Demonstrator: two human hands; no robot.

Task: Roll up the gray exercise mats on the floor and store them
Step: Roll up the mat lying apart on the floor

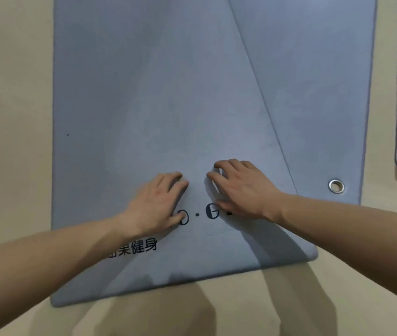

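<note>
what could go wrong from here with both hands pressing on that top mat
1. The top mat lies skewed over the lower mat, so rolling it from the near end may drag the lower one along or come out crooked.
2. The left hand and right hand press close together near the middle, leaving both near corners free; the roll could start uneven.

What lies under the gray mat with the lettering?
A second gray mat with a metal eyelet pokes out under the right edge of the lettered mat, on the beige floor. How far it reaches beneath is covered.
</note>
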